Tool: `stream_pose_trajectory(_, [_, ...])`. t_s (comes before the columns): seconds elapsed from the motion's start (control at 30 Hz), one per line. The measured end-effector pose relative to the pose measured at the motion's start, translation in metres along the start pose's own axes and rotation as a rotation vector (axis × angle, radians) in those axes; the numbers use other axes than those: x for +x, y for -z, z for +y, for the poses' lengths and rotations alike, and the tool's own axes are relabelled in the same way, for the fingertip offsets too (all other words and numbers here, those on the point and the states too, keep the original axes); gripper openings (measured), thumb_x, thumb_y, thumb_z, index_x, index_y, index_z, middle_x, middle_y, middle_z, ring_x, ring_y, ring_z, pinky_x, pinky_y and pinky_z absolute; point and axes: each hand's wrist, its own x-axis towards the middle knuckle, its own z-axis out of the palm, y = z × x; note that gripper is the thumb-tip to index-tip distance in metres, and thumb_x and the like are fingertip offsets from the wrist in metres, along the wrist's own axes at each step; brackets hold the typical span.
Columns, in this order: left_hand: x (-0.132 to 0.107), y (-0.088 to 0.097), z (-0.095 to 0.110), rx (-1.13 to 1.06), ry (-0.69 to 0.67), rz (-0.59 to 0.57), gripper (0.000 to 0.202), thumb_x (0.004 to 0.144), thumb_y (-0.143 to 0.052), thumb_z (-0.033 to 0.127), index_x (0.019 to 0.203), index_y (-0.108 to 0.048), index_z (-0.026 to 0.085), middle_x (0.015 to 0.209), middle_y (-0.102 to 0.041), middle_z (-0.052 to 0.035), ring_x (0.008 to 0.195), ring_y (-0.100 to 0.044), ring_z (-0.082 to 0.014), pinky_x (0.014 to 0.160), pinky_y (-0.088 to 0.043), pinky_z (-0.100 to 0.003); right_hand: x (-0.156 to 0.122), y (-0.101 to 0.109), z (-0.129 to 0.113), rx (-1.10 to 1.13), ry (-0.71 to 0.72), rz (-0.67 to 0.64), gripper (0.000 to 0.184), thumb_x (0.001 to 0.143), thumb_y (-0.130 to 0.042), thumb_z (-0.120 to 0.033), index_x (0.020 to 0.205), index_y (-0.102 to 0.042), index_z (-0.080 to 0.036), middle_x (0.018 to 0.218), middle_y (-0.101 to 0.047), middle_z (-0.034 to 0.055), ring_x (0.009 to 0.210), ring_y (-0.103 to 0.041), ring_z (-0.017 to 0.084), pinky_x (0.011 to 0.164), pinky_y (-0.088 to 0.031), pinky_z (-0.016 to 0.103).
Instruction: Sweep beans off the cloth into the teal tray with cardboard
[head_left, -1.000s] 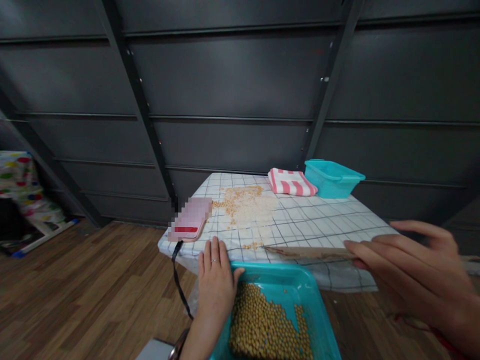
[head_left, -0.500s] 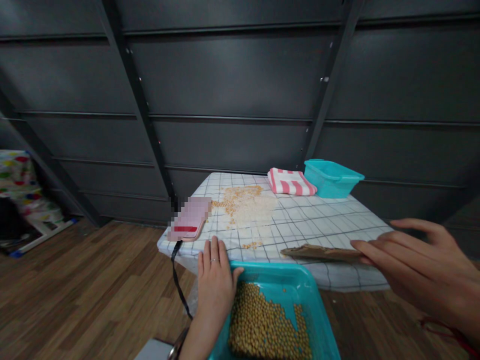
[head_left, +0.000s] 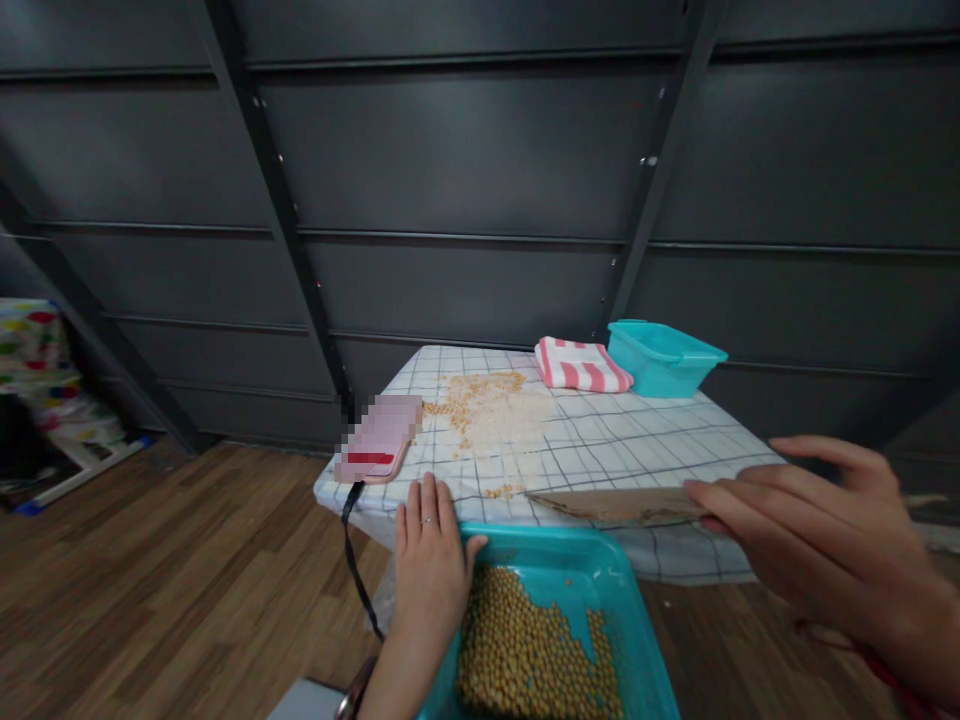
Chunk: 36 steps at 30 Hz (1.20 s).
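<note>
My left hand (head_left: 431,565) lies flat over the left rim of a teal tray (head_left: 651,640), fingers stretched out and thumb resting at the tray's back left corner. Soybeans (head_left: 536,650) fill much of the tray. My right hand (head_left: 832,540) grips a flat strip of cardboard (head_left: 622,505) between thumb and fingers, low over the table's front edge. A small cluster of yellow bits (head_left: 504,491) lies on the tablecloth just past the cardboard's left tip. More pale yellow grains and crumbs (head_left: 484,400) are scattered farther back.
A checked white cloth (head_left: 637,440) covers the table. A pink, partly blurred-out object (head_left: 386,430) with a black strap sits at its left. At the back right are a folded pink-and-white striped towel (head_left: 581,365) and a teal bin (head_left: 664,360). A dark panelled wall (head_left: 450,150) stands behind.
My right hand has moved slightly left with the cardboard, bringing its tip close to the small cluster of yellow bits. My left hand and the tray have stayed in place.
</note>
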Motion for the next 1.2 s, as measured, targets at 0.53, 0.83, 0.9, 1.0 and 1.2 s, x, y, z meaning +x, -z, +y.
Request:
stream_pose_trajectory(0.53, [-0.002, -0.001, -0.002, -0.017, -0.002, 0.008, 0.063, 0.082, -0.029, 0.049, 0.122, -0.041, 0.002, 0.129, -0.043, -0.0225, 0.120, -0.036, -0.0333, 0.095, -0.034, -0.051, 0.010, -0.020, -0.007, -0.031, 0.124, 0.023, 0.023, 0.085, -0.033, -0.006, 0.091, -0.052, -0.018, 0.064, -0.059, -0.0029, 0.061, -0.050, 0.010, 0.081, -0.032, 0.036])
stream_pose_trajectory(0.83, [0.000, 0.004, -0.003, 0.007, -0.010, -0.008, 0.063, 0.082, -0.031, 0.050, 0.121, -0.043, 0.002, 0.127, -0.045, -0.0217, 0.118, -0.039, -0.0332, 0.093, -0.036, -0.049, 0.016, -0.021, 0.001, -0.156, 0.165, 0.019, 0.023, 0.081, -0.038, -0.004, 0.088, -0.054, -0.019, 0.062, -0.060, -0.0021, 0.059, -0.051, 0.012, 0.075, -0.036, 0.035])
stream_pose_trajectory(0.9, [0.001, 0.005, -0.002, 0.019, -0.013, -0.004, 0.064, 0.081, -0.032, 0.051, 0.120, -0.044, 0.001, 0.126, -0.046, -0.0221, 0.118, -0.040, -0.0336, 0.093, -0.037, -0.049, 0.018, -0.020, 0.007, -0.187, 0.192, 0.037, 0.024, 0.079, -0.039, -0.001, 0.089, -0.053, -0.018, 0.062, -0.061, -0.0012, 0.059, -0.052, 0.012, 0.074, -0.036, 0.035])
stream_pose_trajectory(1.0, [0.000, 0.003, -0.001, 0.024, 0.003, 0.005, 0.063, 0.082, -0.031, 0.051, 0.120, -0.045, 0.002, 0.126, -0.046, -0.0213, 0.118, -0.039, -0.0327, 0.094, -0.036, -0.049, 0.019, -0.021, 0.011, -0.208, 0.203, 0.074, 0.022, 0.078, -0.044, 0.000, 0.091, -0.053, -0.015, 0.064, -0.062, 0.0010, 0.060, -0.052, 0.014, 0.075, -0.037, 0.037])
stream_pose_trajectory(1.2, [-0.001, -0.001, -0.002, -0.019, 0.017, -0.015, 0.064, 0.082, -0.027, 0.051, 0.124, -0.040, 0.004, 0.129, -0.043, -0.0218, 0.122, -0.034, -0.0322, 0.096, -0.033, -0.051, 0.021, -0.026, 0.006, -0.175, 0.174, 0.127, 0.017, 0.077, -0.051, -0.005, 0.092, -0.053, -0.014, 0.064, -0.062, 0.0003, 0.060, -0.052, 0.013, 0.077, -0.037, 0.038])
